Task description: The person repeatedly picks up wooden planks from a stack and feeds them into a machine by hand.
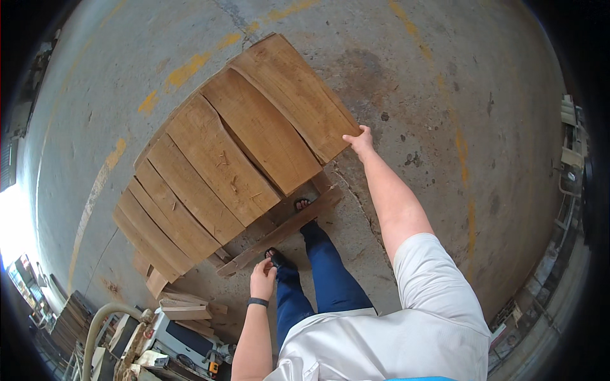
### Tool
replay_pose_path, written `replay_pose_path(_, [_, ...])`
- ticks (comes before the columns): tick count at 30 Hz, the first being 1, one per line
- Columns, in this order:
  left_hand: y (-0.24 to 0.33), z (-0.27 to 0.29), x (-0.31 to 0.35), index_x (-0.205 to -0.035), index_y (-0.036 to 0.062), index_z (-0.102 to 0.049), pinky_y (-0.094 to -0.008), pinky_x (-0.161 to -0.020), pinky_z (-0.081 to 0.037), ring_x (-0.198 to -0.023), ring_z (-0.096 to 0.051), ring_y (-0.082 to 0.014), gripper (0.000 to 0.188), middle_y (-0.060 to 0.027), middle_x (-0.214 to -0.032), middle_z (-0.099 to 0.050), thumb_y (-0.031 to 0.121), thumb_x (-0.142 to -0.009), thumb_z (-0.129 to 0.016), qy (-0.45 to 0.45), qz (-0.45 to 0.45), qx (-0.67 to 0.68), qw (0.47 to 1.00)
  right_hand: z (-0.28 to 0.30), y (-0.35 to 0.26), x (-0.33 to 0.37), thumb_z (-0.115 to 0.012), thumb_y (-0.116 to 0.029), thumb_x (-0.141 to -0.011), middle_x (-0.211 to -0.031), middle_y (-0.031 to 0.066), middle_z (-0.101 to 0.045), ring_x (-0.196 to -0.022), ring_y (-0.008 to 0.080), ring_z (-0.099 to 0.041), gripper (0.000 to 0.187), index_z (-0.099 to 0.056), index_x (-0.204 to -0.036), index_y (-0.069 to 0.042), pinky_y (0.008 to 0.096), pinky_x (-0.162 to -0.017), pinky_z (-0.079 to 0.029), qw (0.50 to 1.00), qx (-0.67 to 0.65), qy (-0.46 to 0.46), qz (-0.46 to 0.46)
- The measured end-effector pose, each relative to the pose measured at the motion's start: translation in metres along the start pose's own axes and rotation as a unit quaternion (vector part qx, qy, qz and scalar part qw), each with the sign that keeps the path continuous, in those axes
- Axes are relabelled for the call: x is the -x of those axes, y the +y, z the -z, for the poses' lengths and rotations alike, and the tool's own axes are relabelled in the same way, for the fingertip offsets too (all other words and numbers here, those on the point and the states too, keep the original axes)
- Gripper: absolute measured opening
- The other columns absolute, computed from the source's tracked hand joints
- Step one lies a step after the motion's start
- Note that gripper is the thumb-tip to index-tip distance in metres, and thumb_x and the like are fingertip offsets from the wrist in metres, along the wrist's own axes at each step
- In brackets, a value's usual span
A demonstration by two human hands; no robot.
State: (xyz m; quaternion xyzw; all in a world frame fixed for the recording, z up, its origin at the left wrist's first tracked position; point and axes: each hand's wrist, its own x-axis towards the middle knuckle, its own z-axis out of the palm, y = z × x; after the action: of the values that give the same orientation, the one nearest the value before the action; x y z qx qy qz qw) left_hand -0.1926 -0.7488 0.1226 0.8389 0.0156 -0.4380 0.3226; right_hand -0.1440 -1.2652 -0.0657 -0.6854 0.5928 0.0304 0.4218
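Note:
A row of several wide, rough wooden planks (216, 159) lies side by side on low wooden bearers (279, 232) on the concrete floor. My right hand (359, 140) reaches out and grips the near corner of the rightmost plank (295, 92). My left hand (262, 277), with a dark wristband, hangs loosely curled near my legs and holds nothing; it is just short of the bearer's near end. My feet in sandals stand by that bearer.
Short offcuts of wood (184, 308) lie stacked at the lower left beside a machine and a pale hose (101, 317). Faded yellow lines (190, 66) cross the stained floor. Racks and clutter stand along the right edge (572, 159).

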Motion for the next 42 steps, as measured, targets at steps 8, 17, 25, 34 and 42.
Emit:
replay_pose_path(8, [0.026, -0.001, -0.036, -0.122, 0.002, -0.064, -0.0359, -0.091, -0.053, -0.101, -0.068, -0.0262, 0.034, -0.0147, -0.109, -0.069, 0.009, -0.089, -0.067, 0.002, -0.025, 0.015, 1.0, 0.012, 0.004, -0.007, -0.083, -0.018, -0.08, -0.118, 0.0095, -0.062, -0.094, 0.0205, -0.06, 0.065, -0.048, -0.133, -0.007, 0.0342, -0.072, -0.05, 0.983, -0.13, -0.098, -0.085])
replay_pose_path(17, [0.026, -0.016, -0.059, -0.131, 0.0013, -0.057, -0.0349, -0.089, -0.054, -0.105, -0.067, -0.0239, 0.039, -0.0139, -0.12, -0.067, 0.012, -0.094, -0.065, -0.036, 0.062, 0.213, 0.974, -0.002, 0.016, 0.078, -0.079, -0.025, -0.085, -0.095, 0.008, -0.068, -0.079, 0.0189, -0.064, 0.033, -0.061, -0.104, -0.004, 0.0355, -0.071, -0.054, 0.936, -0.216, -0.261, -0.099])
replay_pose_path(25, [0.022, -0.021, -0.076, -0.141, 0.0045, -0.045, -0.0512, -0.102, -0.049, -0.123, -0.057, -0.0333, 0.051, -0.015, -0.135, -0.058, 0.023, -0.098, -0.064, -0.087, 0.111, 0.642, 0.754, -0.047, -0.013, 0.282, -0.073, -0.016, -0.09, -0.093, 0.0057, -0.067, -0.074, 0.0147, -0.066, 0.035, -0.058, -0.121, -0.006, 0.0306, -0.067, -0.057, 0.825, -0.281, -0.485, -0.072])
replay_pose_path(34, [0.025, 0.033, -0.031, -0.143, 0.0081, -0.044, -0.0474, -0.104, -0.047, -0.125, -0.055, -0.0301, 0.059, -0.0087, -0.138, -0.056, 0.01, -0.09, -0.07, 0.007, 0.11, 0.668, 0.736, -0.053, 0.031, 0.27, -0.069, -0.026, -0.094, -0.104, 0.0054, -0.069, -0.091, 0.0143, -0.065, 0.037, -0.058, -0.124, -0.006, 0.0299, -0.078, -0.054, 0.8, -0.214, -0.56, -0.037])
replay_pose_path(42, [-0.021, 0.099, 0.081, -0.146, 0.006, -0.04, -0.0468, -0.109, -0.042, -0.13, -0.052, -0.0297, 0.063, -0.0095, -0.142, -0.052, 0.011, -0.091, -0.069, 0.11, 0.089, 0.596, 0.791, -0.039, 0.02, 0.072, -0.085, -0.017, -0.072, -0.148, 0.0241, -0.04, -0.137, 0.0373, -0.038, 0.078, -0.047, -0.138, 0.002, 0.0444, -0.115, -0.032, 0.993, -0.041, 0.062, 0.086])
